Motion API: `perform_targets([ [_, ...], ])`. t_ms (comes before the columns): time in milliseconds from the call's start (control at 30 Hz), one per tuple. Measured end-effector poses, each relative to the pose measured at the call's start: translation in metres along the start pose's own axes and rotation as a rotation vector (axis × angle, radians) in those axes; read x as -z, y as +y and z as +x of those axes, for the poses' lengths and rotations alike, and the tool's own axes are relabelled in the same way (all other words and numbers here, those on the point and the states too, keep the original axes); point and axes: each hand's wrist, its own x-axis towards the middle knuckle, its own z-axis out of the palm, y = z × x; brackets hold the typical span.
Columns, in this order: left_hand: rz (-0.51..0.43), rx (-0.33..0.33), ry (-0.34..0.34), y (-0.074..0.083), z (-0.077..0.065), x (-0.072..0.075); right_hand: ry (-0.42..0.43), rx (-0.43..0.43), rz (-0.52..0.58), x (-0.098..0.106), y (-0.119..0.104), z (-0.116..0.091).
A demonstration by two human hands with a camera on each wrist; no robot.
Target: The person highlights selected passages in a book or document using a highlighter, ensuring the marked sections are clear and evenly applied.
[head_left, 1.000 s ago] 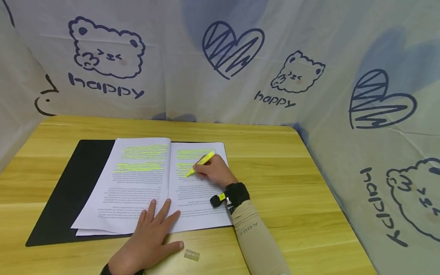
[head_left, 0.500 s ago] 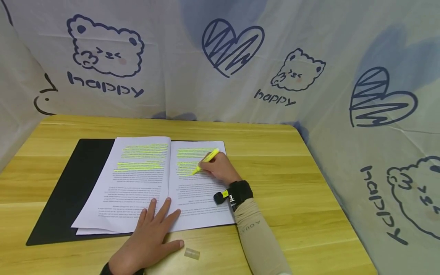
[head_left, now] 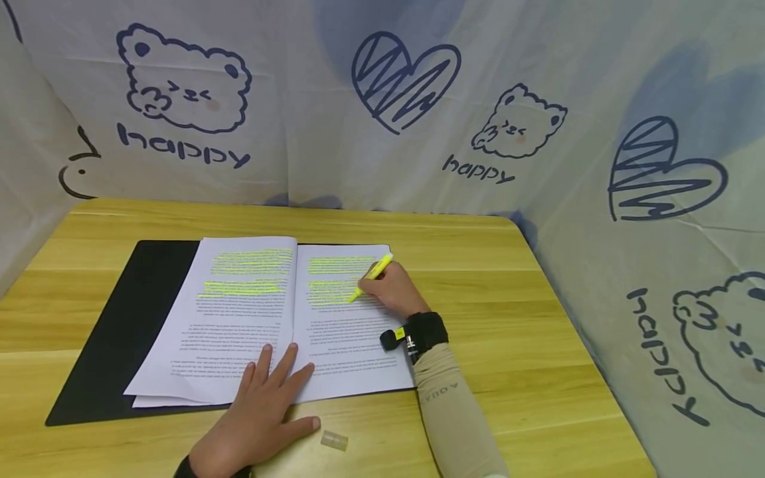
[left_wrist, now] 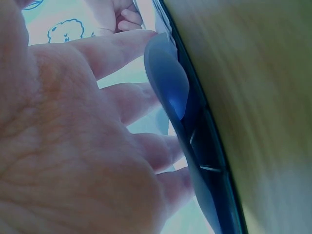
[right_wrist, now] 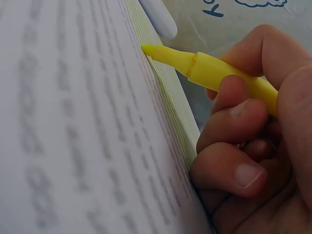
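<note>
My right hand [head_left: 394, 291] grips a yellow highlighter [head_left: 375, 271] like a pen, its tip on a line of text on the right-hand page [head_left: 352, 345]. In the right wrist view the uncapped tip of the highlighter [right_wrist: 214, 73] meets the paper, with thumb and fingers curled round the barrel. Yellow strokes cover two blocks of text at the top of both pages. My left hand [head_left: 254, 415] rests with fingers spread over the lower edge of the left-hand page [head_left: 233, 332]. In the left wrist view the fingers of the left hand [left_wrist: 87, 131] reach over the paper's raised edge.
A black folder [head_left: 101, 345] lies under the papers on the wooden table [head_left: 496, 318]. Beside my left thumb lies a small translucent cap [head_left: 334, 440]. White cloth [head_left: 323, 113] printed with bears and hearts hangs behind the table and along its sides.
My right hand has moved rightward along the line with the highlighter, and the yellow stroke there has grown longer. The left hand stays where it was.
</note>
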Motion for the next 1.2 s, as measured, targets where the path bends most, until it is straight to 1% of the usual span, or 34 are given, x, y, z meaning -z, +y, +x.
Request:
perform_targets([
  [200, 0.002, 0.002, -0.008, 0.001, 0.000, 0.001, 0.044, -0.010, -0.019, 0.007, 0.004, -0.001],
  [433, 0.012, -0.013, 0.000, 0.001, 0.000, 0.001, 0.035, -0.038, 0.037, 0.017, 0.008, -0.001],
  [667, 0.018, -0.014, 0.002, 0.002, -0.001, 0.001, 0.049, -0.069, 0.024, 0.027, 0.013, -0.003],
  [867, 0.016, -0.016, 0.003, 0.002, -0.001, 0.002, 0.068, -0.086, 0.037, 0.033, 0.016, -0.003],
  [1200, 0.007, 0.011, -0.009, 0.001, 0.000, 0.001, 0.086, -0.133, 0.018, 0.040, 0.021, -0.004],
])
